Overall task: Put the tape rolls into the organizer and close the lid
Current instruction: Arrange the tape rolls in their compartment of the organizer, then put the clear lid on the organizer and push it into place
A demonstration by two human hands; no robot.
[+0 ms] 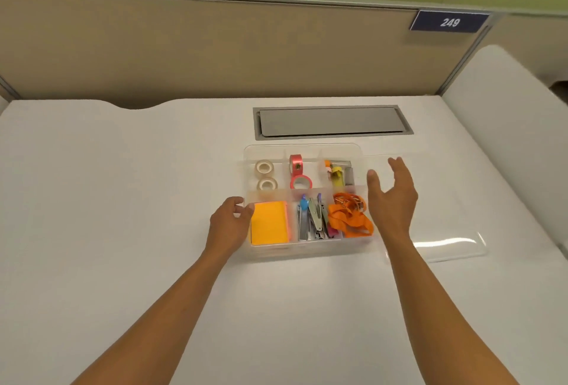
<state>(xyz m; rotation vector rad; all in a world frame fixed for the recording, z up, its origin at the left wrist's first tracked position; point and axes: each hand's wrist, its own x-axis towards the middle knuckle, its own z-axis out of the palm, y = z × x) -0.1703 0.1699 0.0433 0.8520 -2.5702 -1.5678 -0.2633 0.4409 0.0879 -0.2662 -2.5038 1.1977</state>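
A clear plastic organizer [302,148] sits on the white desk with its top uncovered. Two clear tape rolls [265,175] lie in its back left compartment. Two red tape rolls [298,173] are in the back middle compartment, one standing on edge, one lying flat. The clear lid [445,243] lies flat on the desk to the right of the organizer. My left hand [231,218] rests against the organizer's front left wall, fingers curled at the rim. My right hand [391,197] hovers open, fingers spread, between the organizer's right side and the lid.
The front compartments hold an orange sticky-note pad [270,227], staplers and scissors [313,218], and an orange strap with clips [349,215]. Markers [336,173] fill the back right compartment. A grey cable hatch [332,121] lies behind the organizer. A partition wall stands at the desk's back.
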